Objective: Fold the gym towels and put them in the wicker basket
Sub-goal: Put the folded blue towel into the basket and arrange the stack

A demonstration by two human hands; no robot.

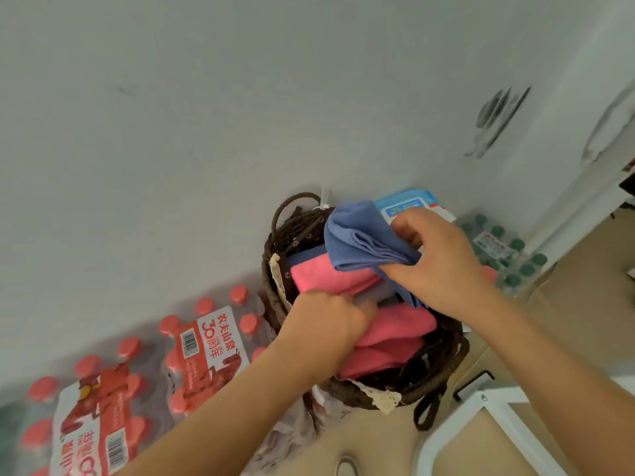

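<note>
**Blue towel held over the wicker basket**

The right grip [443, 262] has fingers and thumb curled round a folded blue towel [357, 242], holding it just above the wicker basket [443, 371], which stands on the floor against the wall. Folded pink towels [330, 277] lie inside. The left grip [330, 321] reaches down among them, fingers bent; whether it holds any cloth cannot be told. Red-capped bottle packs [206, 345] sit beside the basket.
</note>
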